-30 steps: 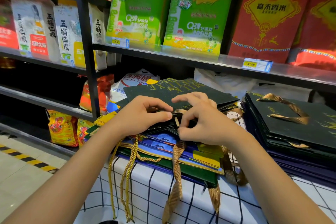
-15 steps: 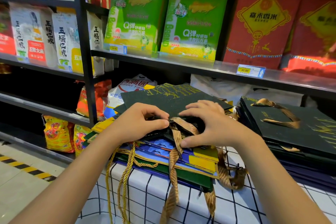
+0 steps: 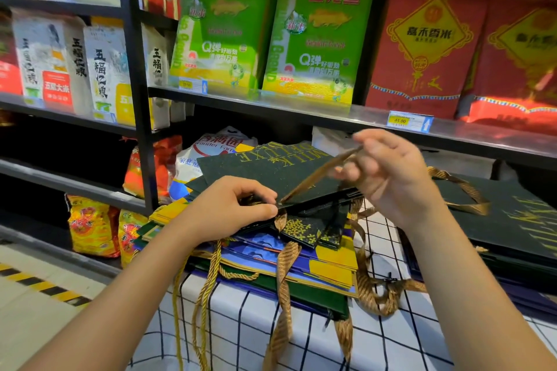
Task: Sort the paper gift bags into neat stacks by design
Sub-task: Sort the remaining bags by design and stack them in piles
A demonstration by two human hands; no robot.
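Observation:
A mixed pile of flat paper gift bags (image 3: 301, 259) lies on the checked tablecloth (image 3: 241, 328). On top is a dark green bag with gold "MILK DELUXE" lettering (image 3: 265, 172). My left hand (image 3: 232, 208) pinches that bag's near edge. My right hand (image 3: 388, 172) is raised above the pile and holds the bag's gold ribbon handle (image 3: 319, 175), pulled taut. Blue-and-yellow bags (image 3: 325, 262) and green ones lie beneath. To the right sits a neat stack of dark green bags (image 3: 512, 229) over dark blue ones.
Black metal shelves (image 3: 301, 105) behind the table hold green, red and white rice sacks. Gold cord and ribbon handles (image 3: 283, 295) hang over the table's front edge. Yellow snack bags (image 3: 90, 226) stand on the low shelf at left, by a tiled floor with hazard tape.
My right hand has lifted off the pile and moved up and right, drawing the gold ribbon handle out. My left hand stays pinching the top bag's edge.

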